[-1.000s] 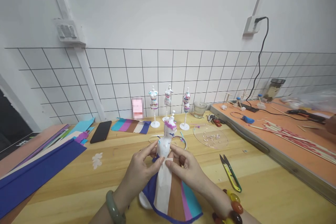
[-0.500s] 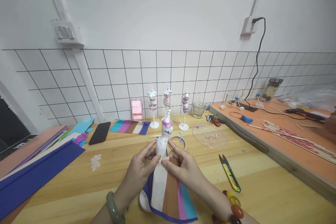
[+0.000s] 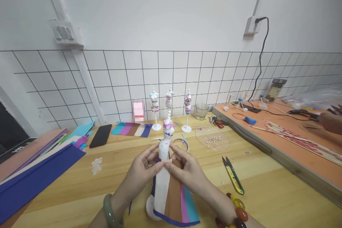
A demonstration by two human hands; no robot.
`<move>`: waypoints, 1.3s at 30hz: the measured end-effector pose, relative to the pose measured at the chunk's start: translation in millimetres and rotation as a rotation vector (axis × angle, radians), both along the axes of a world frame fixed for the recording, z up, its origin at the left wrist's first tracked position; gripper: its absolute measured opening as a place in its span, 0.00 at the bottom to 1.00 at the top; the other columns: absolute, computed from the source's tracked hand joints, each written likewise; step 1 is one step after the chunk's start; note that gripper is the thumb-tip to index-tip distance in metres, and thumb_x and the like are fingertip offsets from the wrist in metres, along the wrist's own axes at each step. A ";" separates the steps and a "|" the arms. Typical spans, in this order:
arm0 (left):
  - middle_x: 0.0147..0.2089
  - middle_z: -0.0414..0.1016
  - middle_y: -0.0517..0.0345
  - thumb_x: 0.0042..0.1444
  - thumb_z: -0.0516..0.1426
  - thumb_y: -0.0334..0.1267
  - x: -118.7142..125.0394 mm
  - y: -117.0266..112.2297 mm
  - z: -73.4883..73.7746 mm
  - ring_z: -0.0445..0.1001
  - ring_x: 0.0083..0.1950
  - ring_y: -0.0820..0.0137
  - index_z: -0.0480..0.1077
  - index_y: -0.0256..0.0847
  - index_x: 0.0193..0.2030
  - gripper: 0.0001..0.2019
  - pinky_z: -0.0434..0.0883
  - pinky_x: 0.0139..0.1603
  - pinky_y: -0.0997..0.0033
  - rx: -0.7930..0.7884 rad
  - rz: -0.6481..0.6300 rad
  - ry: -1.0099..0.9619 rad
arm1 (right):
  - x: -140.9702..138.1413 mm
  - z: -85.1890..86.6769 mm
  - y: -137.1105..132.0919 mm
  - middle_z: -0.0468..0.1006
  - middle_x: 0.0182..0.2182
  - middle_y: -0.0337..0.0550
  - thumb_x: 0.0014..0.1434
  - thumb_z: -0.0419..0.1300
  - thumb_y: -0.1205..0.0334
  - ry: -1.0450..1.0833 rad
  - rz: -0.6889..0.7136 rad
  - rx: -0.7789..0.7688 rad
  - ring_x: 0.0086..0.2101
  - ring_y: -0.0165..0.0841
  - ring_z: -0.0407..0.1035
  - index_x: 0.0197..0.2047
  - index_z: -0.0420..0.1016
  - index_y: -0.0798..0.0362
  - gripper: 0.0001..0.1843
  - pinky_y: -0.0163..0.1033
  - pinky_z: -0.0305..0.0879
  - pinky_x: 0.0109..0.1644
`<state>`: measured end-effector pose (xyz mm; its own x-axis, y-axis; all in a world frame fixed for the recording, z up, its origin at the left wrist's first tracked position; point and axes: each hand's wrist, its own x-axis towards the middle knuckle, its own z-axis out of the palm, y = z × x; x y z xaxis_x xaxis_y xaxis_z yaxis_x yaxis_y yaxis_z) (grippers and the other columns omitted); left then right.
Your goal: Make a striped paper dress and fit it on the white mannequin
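Both hands [image 3: 165, 172] pinch striped skirt [image 3: 173, 199] at mini mannequin [image 3: 165, 142] waist.

Wooden table [image 3: 80, 188] (snips [image 3: 233, 175], phone [image 3: 100, 135])

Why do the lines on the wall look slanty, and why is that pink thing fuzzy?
Head view: the wide lens fans the wire grid outward toward the sides; the pink card is blurred into blocks, seemingly on purpose; light is soft and even, without glare; the left hand and right hand pinching the striped skirt look sharp.
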<state>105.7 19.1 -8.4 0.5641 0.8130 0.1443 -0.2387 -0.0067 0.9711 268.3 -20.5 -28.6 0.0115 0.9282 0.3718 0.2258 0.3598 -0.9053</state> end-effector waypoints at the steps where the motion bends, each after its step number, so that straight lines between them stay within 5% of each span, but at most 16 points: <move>1: 0.56 0.70 0.47 0.51 0.61 0.33 0.2 0.3 -0.9 0.67 0.57 0.59 0.62 0.41 0.56 0.25 0.68 0.53 0.62 0.008 -0.009 -0.013 | 0.1 -0.3 0.2 0.66 0.23 0.35 0.53 0.60 0.59 0.000 0.001 0.002 0.25 0.29 0.61 0.57 0.63 0.55 0.29 0.36 0.61 0.31; 10: 0.53 0.73 0.47 0.49 0.62 0.34 -2.2 -0.2 0.2 0.70 0.54 0.59 0.63 0.42 0.56 0.26 0.69 0.51 0.64 -0.028 0.022 -0.036 | 1.5 8.6 -2.5 0.66 0.23 0.34 0.52 0.61 0.56 0.062 0.006 -0.035 0.25 0.29 0.63 0.58 0.62 0.56 0.30 0.36 0.61 0.30; 18: 0.53 0.72 0.44 0.48 0.63 0.35 -1.3 0.5 -2.2 0.69 0.55 0.56 0.61 0.41 0.58 0.29 0.69 0.51 0.61 -0.057 0.029 -0.092 | 1.9 14.0 -6.7 0.75 0.24 0.39 0.54 0.60 0.58 -0.075 -0.044 0.089 0.26 0.30 0.68 0.29 0.74 0.53 0.08 0.34 0.63 0.31; 27: 0.54 0.72 0.46 0.49 0.62 0.33 -1.9 2.0 -3.9 0.68 0.56 0.57 0.64 0.42 0.55 0.25 0.68 0.52 0.62 -0.033 0.000 -0.091 | 1.0 20.1 -11.6 0.80 0.29 0.42 0.57 0.56 0.64 -0.163 0.071 0.169 0.31 0.33 0.72 0.35 0.78 0.52 0.08 0.37 0.66 0.36; 39: 0.54 0.73 0.48 0.52 0.60 0.31 -3.7 0.6 -5.7 0.69 0.55 0.60 0.63 0.42 0.55 0.23 0.68 0.51 0.66 -0.018 -0.037 -0.072 | 1.6 17.2 -7.3 0.77 0.26 0.38 0.54 0.60 0.62 -0.123 -0.029 0.141 0.28 0.30 0.70 0.29 0.72 0.52 0.04 0.34 0.64 0.33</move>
<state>102.0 19.7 -14.1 0.5822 0.7948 0.1713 -0.3075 0.0203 0.9513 269.9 -27.8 -11.4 -0.0161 0.8668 0.4985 0.3436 0.4730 -0.8113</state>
